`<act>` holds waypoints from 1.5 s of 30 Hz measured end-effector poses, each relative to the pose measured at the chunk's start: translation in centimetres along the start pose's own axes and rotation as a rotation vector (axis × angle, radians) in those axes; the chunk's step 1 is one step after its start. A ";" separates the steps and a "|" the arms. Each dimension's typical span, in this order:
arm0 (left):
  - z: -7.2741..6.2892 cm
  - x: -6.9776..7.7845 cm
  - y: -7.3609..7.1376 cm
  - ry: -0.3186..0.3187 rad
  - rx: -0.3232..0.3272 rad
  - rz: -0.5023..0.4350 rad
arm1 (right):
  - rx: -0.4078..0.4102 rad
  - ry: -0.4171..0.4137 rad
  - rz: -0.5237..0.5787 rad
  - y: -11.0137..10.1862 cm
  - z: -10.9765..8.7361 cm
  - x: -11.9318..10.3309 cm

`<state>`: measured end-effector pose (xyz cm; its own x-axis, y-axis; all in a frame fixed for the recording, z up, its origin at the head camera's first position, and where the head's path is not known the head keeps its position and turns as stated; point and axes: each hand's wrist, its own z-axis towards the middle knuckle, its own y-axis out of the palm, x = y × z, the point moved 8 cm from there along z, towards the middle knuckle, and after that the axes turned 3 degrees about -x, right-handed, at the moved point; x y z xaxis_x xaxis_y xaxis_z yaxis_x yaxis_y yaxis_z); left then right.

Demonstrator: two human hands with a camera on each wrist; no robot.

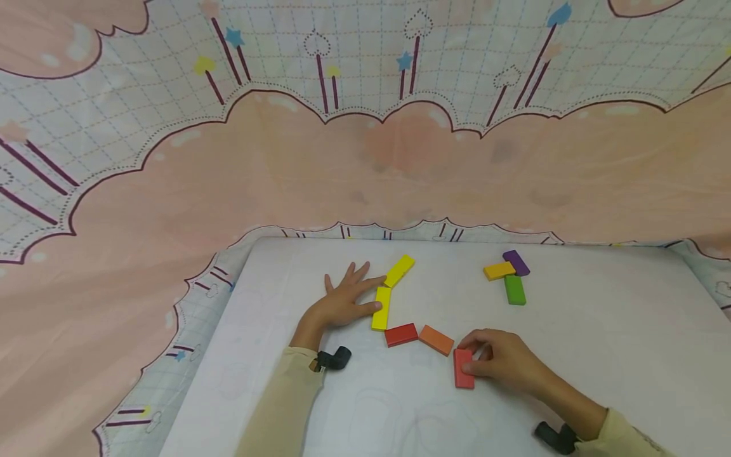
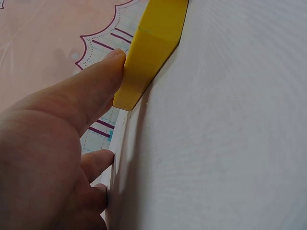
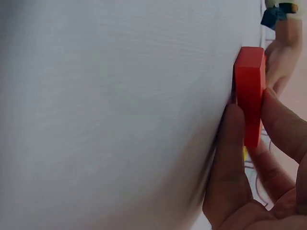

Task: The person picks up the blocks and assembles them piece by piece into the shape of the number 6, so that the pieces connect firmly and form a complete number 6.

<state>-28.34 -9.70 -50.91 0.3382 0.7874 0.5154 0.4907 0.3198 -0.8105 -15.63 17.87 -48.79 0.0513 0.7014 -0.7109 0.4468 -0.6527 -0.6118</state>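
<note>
My left hand [image 1: 341, 304] lies flat on the board with fingers spread. Its thumb touches the near yellow block [image 1: 380, 311], and the index fingertip reaches the corner where the far yellow block [image 1: 401, 270] meets it. In the left wrist view, the thumb rests against the side of a yellow block [image 2: 156, 43]. From that pair, a dark red block [image 1: 401, 334] and an orange block [image 1: 436, 340] continue a bent row to the right. At the row's right end, my right hand [image 1: 508, 362] pinches a light red block [image 1: 463, 381] between thumb and fingers, close to the orange one.
Farther back on the right, a yellow-orange block [image 1: 499, 271], a purple block [image 1: 516, 261] and a green block [image 1: 515, 291] lie together. All sit on a white board [image 1: 599, 330]. A patterned peach cloth [image 1: 342, 184] hangs behind it. Each wrist wears a small black camera [image 1: 335, 358].
</note>
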 end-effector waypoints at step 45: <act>0.0 -0.3 0.2 0.007 -0.015 0.003 | -0.037 -0.012 -0.083 1.1 -0.8 -0.9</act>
<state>-28.38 -9.84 -51.19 0.3453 0.7846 0.5150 0.5019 0.3093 -0.8077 -14.43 16.79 -48.53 0.0024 0.7490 -0.6626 0.4815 -0.5816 -0.6557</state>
